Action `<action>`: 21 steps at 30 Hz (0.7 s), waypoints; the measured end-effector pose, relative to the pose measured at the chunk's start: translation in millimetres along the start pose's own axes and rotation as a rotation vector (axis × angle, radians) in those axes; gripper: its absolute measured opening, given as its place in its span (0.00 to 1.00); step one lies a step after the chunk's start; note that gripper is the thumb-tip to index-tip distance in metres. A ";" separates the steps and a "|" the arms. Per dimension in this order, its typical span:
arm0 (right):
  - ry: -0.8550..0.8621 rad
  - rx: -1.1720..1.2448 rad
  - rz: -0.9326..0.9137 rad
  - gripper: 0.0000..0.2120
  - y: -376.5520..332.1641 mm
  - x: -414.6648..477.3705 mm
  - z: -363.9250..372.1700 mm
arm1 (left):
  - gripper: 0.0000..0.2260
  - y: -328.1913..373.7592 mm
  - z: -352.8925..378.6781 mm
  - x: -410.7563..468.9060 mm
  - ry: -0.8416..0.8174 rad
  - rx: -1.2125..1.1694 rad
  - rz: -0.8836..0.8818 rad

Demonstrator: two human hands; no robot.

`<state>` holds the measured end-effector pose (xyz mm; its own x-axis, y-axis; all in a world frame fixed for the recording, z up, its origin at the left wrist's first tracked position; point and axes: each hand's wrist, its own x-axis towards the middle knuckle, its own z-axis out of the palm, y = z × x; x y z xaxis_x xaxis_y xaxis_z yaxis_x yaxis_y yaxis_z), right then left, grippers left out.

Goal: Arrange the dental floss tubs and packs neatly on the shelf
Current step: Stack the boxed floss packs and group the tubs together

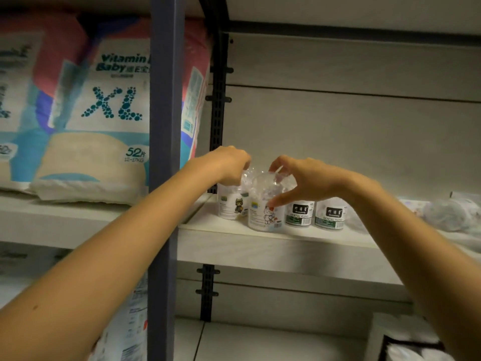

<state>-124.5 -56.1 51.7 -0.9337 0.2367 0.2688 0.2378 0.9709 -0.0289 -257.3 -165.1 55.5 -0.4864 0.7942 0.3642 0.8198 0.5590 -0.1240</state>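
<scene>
Several clear dental floss tubs stand in a row on the pale shelf [260, 243]. My left hand [229, 162] grips the top of the leftmost tub [231, 205], which has a cat picture on its label. My right hand [299, 181] grips the neighbouring tub [263, 212] from above, thumb on its label. Right of it stand two tubs with black and green labels, one [299, 214] beside the other [330, 216]. Clear wrapped packs [447, 212] lie on their sides at the shelf's right end.
A dark upright post [164, 152] divides this bay from the left bay, where large XL diaper packs [104, 113] fill the shelf. A slotted black rail [217, 100] runs up the back corner. A lower shelf holds a white box [406, 342] at the bottom right.
</scene>
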 end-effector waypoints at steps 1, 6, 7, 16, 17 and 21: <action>-0.006 -0.006 -0.002 0.36 -0.3 -1.0 -1.2 | 0.19 -1.9 -0.5 -0.9 0.015 0.002 -0.003; -0.015 -0.004 -0.012 0.35 2.8 -6.2 -5.5 | 0.17 -10.9 -10.3 -11.2 0.002 0.012 -0.021; -0.012 -0.009 -0.015 0.35 3.6 -6.7 -5.1 | 0.17 -11.5 -12.5 -13.2 -0.010 0.011 -0.022; 0.025 -0.051 -0.040 0.34 5.3 0.9 -9.5 | 0.20 -2.5 -23.3 46.0 -0.107 -0.063 0.053; 0.013 -0.050 -0.041 0.32 5.6 1.1 -10.0 | 0.21 -2.0 -18.1 54.0 -0.160 -0.057 0.061; 0.009 -0.029 -0.045 0.30 5.4 0.4 -8.4 | 0.19 1.3 0.1 68.8 -0.264 -0.070 0.029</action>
<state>-121.4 -51.1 59.8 -0.9410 0.1928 0.2782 0.2039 0.9789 0.0113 -289.7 -109.7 80.3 -0.5168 0.8494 0.1072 0.8490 0.5245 -0.0634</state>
